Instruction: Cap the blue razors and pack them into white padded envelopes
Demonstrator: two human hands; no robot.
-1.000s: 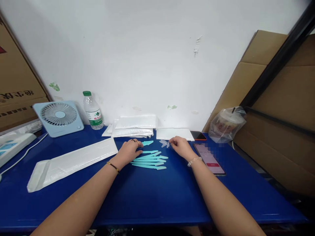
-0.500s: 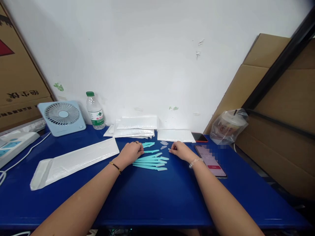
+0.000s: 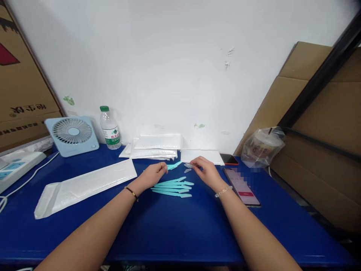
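Observation:
Turquoise eyebrow razors (image 3: 173, 190) lie in a loose fan on the blue table, their blade ends pointing right. My left hand (image 3: 153, 174) is closed at the handle end of another turquoise razor (image 3: 174, 165) beyond the fan; whether more than one is there I cannot make out. Small clear blade caps (image 3: 187, 170) lie to the right of that razor. Over them my right hand (image 3: 205, 171) pinches one cap at the pile between thumb and fingertips, partly hidden by the fingers.
A long white padded mailer (image 3: 90, 186) lies at left, with stacked white mailers (image 3: 158, 142) and another white packet (image 3: 201, 157) along the wall. A fan (image 3: 73, 131), water bottle (image 3: 110, 131), phone (image 3: 239, 184), second phone (image 3: 229, 159) and bagged cup (image 3: 262, 146) stand or lie around.
The single razor between the fan and the far razor is gone from its spot by my left hand. My right hand has moved up and left onto the clear caps.

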